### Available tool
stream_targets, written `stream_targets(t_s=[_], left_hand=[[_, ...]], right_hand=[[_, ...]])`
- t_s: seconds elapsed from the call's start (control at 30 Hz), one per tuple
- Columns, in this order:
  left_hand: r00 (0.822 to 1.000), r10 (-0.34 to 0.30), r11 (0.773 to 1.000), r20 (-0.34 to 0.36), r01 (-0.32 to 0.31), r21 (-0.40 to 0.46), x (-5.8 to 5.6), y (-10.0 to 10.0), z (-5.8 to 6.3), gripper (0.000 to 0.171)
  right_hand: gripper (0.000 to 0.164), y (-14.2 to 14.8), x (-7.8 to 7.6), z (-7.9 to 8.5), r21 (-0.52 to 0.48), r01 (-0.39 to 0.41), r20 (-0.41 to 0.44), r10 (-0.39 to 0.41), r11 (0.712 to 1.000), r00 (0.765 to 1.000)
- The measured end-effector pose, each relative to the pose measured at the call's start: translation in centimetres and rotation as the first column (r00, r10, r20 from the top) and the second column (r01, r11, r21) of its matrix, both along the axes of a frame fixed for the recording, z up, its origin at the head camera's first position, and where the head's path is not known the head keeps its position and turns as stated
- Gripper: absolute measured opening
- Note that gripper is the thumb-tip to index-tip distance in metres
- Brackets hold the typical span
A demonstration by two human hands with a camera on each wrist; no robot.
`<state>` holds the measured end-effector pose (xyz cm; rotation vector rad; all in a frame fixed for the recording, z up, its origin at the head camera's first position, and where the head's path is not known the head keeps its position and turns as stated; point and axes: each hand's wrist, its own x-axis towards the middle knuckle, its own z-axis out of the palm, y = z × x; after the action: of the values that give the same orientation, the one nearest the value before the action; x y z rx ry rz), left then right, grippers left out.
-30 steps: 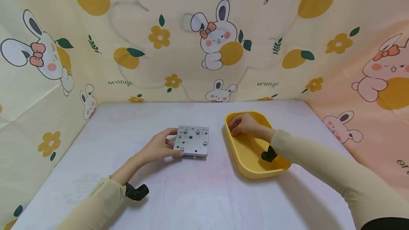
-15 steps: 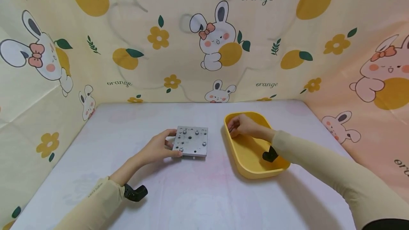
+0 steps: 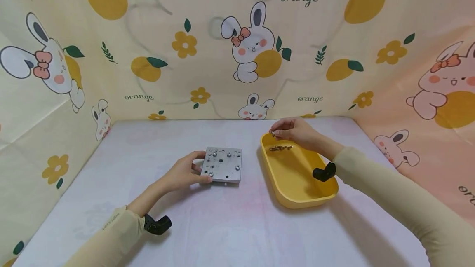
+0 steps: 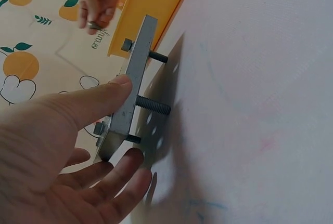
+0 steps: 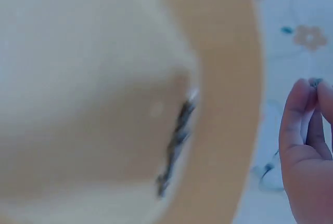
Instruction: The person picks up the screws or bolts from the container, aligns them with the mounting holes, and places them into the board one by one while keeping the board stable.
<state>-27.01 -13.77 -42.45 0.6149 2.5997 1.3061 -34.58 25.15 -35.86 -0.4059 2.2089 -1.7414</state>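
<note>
Metal plate (image 3: 224, 166) at 7 o'clock in the head view, gripped at its 9 o'clock edge by half-spread left hand (image 3: 183, 173). Just lifted from yellow tray (image 3: 293, 178), at the plate's 3 o'clock: right hand (image 3: 299, 133), tightly pinching small metal part (image 3: 273, 134), apparently one screw singled out.

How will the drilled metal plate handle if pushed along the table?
The plate is probably stiff and heavy for its size: it looks like a thick slab of bare metal. Pushed, it would likely drag or catch, since bolts stick out underneath. Its smooth edge may slip in the left hand.
</note>
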Motion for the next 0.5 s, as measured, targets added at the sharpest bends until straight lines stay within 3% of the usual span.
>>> stream_targets(t_s=[0.13, 0.23, 0.5], left_hand=[[1.000, 0.011, 1.000, 0.005, -0.011, -0.012, 0.0, -0.1, 0.3, 0.089], [1.000, 0.023, 1.000, 0.013, -0.023, -0.021, 0.0, -0.1, 0.5, 0.089], [0.998, 0.046, 0.999, 0.051, -0.045, -0.029, 0.3, 0.2, 0.6, 0.087]], right_hand=[[0.022, -2.4, 1.4, 1.7, -0.110, -0.023, 0.069, 0.031, 0.994, 0.997], [0.021, -4.6, 2.3, 2.4, -0.133, -0.058, 0.091, 0.071, 0.989, 0.993], [0.023, -9.4, 3.5, 1.5, -0.157, -0.073, 0.184, 0.102, 0.985, 0.978]])
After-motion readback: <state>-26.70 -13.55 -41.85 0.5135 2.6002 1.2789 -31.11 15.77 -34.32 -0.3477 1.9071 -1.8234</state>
